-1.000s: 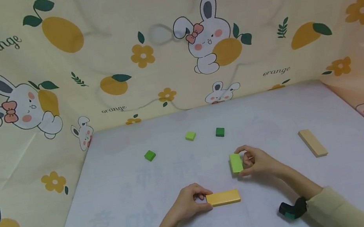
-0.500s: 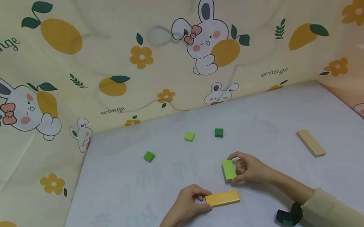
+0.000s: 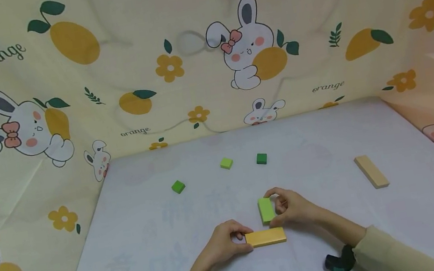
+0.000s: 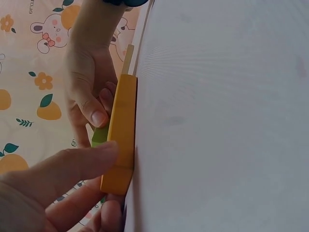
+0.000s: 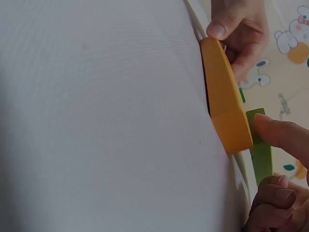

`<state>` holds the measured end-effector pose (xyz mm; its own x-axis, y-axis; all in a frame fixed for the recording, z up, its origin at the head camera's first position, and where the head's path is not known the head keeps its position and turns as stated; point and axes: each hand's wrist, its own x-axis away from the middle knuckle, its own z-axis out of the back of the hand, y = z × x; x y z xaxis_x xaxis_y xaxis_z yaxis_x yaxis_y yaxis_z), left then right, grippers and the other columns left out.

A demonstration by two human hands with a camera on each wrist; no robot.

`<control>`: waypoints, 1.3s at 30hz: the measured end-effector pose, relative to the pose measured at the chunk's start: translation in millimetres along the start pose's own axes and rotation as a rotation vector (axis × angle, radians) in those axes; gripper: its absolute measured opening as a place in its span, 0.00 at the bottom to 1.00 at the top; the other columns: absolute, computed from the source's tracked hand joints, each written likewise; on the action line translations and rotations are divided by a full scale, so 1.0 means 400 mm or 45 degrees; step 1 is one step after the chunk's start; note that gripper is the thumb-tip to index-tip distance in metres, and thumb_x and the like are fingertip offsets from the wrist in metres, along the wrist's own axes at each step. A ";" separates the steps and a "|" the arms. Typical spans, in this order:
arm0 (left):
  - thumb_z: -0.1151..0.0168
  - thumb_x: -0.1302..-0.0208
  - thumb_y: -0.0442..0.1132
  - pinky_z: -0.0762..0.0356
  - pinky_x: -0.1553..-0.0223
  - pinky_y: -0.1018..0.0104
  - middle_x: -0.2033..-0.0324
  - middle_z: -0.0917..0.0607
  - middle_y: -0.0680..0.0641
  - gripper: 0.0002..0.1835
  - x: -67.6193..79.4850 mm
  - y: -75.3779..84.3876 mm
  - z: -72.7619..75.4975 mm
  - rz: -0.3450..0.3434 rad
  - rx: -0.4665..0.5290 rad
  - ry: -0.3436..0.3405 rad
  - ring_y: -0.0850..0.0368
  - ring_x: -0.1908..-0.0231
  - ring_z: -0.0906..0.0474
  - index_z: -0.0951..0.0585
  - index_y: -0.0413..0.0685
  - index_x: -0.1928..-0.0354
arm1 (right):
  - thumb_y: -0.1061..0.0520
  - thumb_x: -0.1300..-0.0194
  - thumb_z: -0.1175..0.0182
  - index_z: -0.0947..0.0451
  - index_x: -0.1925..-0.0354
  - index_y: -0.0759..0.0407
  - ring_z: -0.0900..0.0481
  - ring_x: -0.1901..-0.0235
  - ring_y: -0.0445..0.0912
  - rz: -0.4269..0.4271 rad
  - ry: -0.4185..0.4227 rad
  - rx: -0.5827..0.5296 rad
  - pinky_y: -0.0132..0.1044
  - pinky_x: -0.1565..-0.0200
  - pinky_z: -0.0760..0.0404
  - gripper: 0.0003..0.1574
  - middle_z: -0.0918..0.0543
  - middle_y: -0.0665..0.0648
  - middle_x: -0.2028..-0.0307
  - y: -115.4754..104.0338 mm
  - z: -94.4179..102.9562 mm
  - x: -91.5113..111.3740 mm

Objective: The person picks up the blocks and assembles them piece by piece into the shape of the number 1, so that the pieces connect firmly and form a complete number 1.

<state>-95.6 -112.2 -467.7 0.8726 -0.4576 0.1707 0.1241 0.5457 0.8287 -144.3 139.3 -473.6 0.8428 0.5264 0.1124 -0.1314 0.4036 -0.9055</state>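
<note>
My left hand (image 3: 226, 240) pinches the left end of an orange-yellow rectangular block (image 3: 265, 237) that lies flat on the white tabletop. In the left wrist view the thumb presses on the side of this orange-yellow block (image 4: 122, 121). My right hand (image 3: 293, 204) grips a light green rectangular block (image 3: 266, 210) between thumb and fingers. That block is just behind the orange-yellow one, close to its right half. The right wrist view shows the green block (image 5: 261, 154) beyond the orange-yellow block (image 5: 224, 92); whether the two touch, I cannot tell.
Farther back lie small green blocks: a mid-green one (image 3: 178, 187), a lime one (image 3: 226, 163) and a dark green one (image 3: 261, 158). A pale wooden plank (image 3: 371, 171) lies on the right. Printed cloth (image 3: 188, 64) hangs behind the white table (image 3: 137, 224).
My right hand has brought the light green block leftward and nearer, toward the orange-yellow block. The left hand and the orange-yellow block have stayed in place.
</note>
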 end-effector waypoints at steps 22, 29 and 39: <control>0.25 0.52 0.34 0.34 0.64 0.75 0.67 0.18 0.47 0.16 -0.004 -0.002 -0.002 -0.026 -0.009 0.017 0.65 0.67 0.30 0.13 0.43 0.58 | 0.58 0.50 0.27 0.31 0.43 0.66 0.38 0.79 0.35 -0.022 -0.034 0.059 0.26 0.74 0.37 0.38 0.36 0.48 0.80 -0.007 -0.025 -0.009; 0.25 0.52 0.35 0.34 0.65 0.76 0.67 0.18 0.47 0.16 -0.005 -0.002 -0.003 -0.023 -0.025 0.020 0.66 0.68 0.31 0.13 0.44 0.58 | 0.57 0.51 0.26 0.31 0.43 0.65 0.38 0.80 0.35 -0.048 -0.033 0.078 0.27 0.74 0.37 0.39 0.37 0.48 0.81 -0.009 -0.026 -0.012; 0.26 0.51 0.35 0.34 0.64 0.76 0.68 0.18 0.47 0.16 -0.005 -0.003 -0.003 -0.015 -0.025 0.013 0.66 0.68 0.30 0.13 0.43 0.58 | 0.56 0.52 0.25 0.29 0.44 0.65 0.39 0.80 0.35 -0.034 -0.046 0.094 0.27 0.74 0.38 0.39 0.37 0.48 0.81 -0.023 -0.030 -0.007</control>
<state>-97.1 -111.1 -469.6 0.8758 -0.4570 0.1556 0.1435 0.5542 0.8199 -139.1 125.0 -470.5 0.8273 0.5409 0.1519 -0.1482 0.4710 -0.8696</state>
